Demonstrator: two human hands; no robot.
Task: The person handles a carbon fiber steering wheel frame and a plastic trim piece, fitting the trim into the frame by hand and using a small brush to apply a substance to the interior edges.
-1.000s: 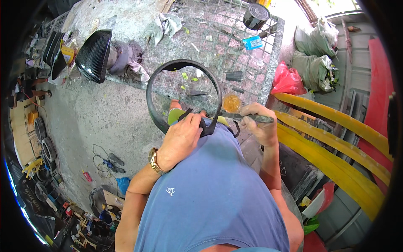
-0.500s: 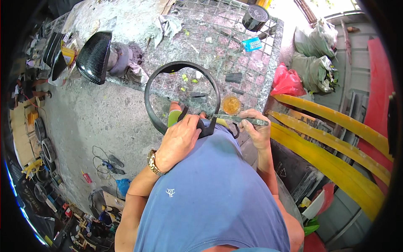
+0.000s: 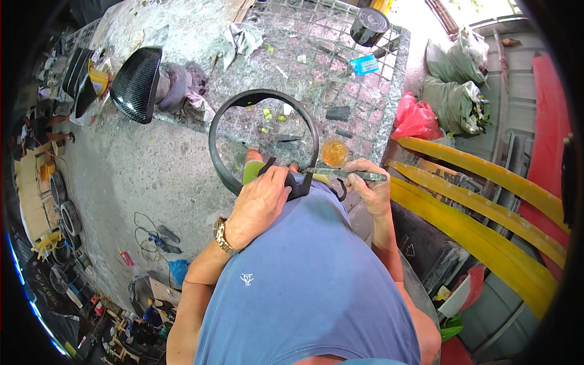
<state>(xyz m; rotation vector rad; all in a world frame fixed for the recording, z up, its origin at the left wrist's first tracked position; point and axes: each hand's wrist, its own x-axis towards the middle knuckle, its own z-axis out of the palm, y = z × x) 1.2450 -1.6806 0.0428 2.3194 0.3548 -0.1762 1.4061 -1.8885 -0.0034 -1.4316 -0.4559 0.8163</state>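
A black steering wheel [image 3: 214, 146] rests against my lap at the table's near edge, its upper rim over the tabletop. My left hand [image 3: 261, 198], with a metal-banded watch on the wrist, is closed round the dark hub and spoke part near my shirt. My right hand [image 3: 371, 190] pinches a slim grey-green stick-like tool [image 3: 365, 176]. The tool's left end meets the lower right of the wheel, by a spoke; its exact kind is unclear. Just beyond the tool sits a small round tub of amber material [image 3: 334, 153].
Dark block pieces [image 3: 339, 113] and yellow-green scraps [image 3: 267, 114] lie on the dusty table [image 3: 322, 79]. A blue packet [image 3: 365, 64] and dark can [image 3: 370, 27] stand farther back. Glossy carbon-patterned shells [image 3: 137, 84] are at left; long yellow panels [image 3: 474, 237] lean at right.
My right hand and the tool have shifted very slightly left. The steering wheel and my left hand are almost unchanged.
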